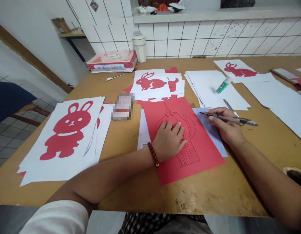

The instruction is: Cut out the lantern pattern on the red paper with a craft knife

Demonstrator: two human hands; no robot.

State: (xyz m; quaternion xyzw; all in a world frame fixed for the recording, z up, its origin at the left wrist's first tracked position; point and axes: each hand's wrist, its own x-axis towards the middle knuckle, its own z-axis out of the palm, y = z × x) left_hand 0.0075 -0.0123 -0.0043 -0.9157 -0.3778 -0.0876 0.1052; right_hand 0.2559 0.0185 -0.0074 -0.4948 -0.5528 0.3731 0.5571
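A sheet of red paper [204, 152] lies in front of me with a lantern and tassel outlined on it in dark lines. My left hand [168, 139] rests flat on the drawing, fingers spread, covering part of the lantern; a bead bracelet circles its wrist. To the right of the sheet, my right hand [228, 126] is closed around a dark pen [234, 119]. The pen's tip points left, near the red sheet's right edge. Under the red sheet, a pale bluish sheet [214, 136] sticks out on both sides.
White sheets with red paper rabbits [67, 133] lie at left, at the back centre [154, 83] and back right. A pixelated phone-like object [122, 106], glue stick [223, 85], craft knife [230, 107], paper stack [111, 61] and white cup [139, 47] are on the table.
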